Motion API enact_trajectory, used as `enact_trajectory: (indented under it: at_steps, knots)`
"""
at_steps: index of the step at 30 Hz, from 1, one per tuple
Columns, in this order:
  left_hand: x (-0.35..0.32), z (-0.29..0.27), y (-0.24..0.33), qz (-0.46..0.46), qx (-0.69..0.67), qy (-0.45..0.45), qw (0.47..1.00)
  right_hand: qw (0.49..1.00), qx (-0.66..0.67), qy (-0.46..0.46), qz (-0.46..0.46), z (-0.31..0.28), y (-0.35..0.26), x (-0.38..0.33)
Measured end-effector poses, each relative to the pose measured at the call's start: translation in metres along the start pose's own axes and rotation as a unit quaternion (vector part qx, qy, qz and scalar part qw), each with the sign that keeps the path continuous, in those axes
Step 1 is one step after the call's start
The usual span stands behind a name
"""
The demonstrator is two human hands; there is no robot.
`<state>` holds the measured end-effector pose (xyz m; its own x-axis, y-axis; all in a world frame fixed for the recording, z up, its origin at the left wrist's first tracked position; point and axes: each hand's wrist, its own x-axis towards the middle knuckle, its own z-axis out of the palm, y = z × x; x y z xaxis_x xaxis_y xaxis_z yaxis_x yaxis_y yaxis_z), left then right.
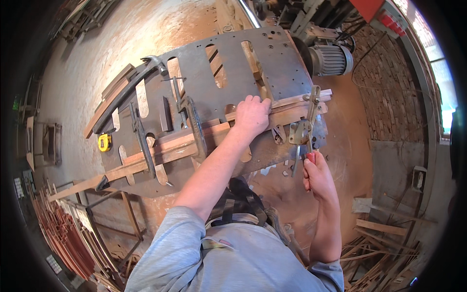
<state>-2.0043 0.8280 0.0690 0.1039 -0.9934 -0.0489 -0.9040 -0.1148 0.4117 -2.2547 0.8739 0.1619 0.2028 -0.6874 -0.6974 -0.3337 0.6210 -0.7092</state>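
Observation:
My left hand (252, 116) presses down on a wooden strip (292, 113) near the table's right end, its fingers curled over the wood. My right hand (318, 174) is closed around the red handle of a metal toggle clamp (302, 130), which stands at the strip's right end. Left of my left hand, a long wooden board (170, 146) runs along the near edge of the slotted metal table (194, 63). Two screw clamps grip it: a larger one (195, 127) and a thinner one (141, 141).
A claw hammer (154, 63), a dark block (166, 113) and a yellow tape measure (104, 142) lie on the table's left side. An electric motor (332, 60) sits beyond its right corner. Stacked wood strips (65, 238) stand lower left; offcuts (384, 243) lie lower right.

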Motion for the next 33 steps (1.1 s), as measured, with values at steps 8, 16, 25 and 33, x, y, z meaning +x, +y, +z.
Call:
enact_trajectory:
  at_steps: [8, 16, 25, 33]
  knots:
    - [-0.007, 0.002, -0.016, 0.001, -0.052, 0.015, 0.999, 1.0, 0.013, 0.004, 0.005, 0.003, -0.001, -0.001]
    - [0.004, 0.001, -0.016, -0.038, -0.051, -0.02, 0.998, 1.0, -0.029, 0.003, 0.009, 0.002, -0.004, 0.002]
    - [-0.013, -0.021, 0.019, 0.003, 0.026, -0.044, 0.999, 0.938, -0.288, 0.156, -0.108, 0.009, 0.018, 0.002]
    - [-0.022, -0.008, 0.011, 0.034, 0.063, -0.025, 0.997, 0.909, -0.234, 0.219, -0.268, 0.022, 0.059, 0.038]
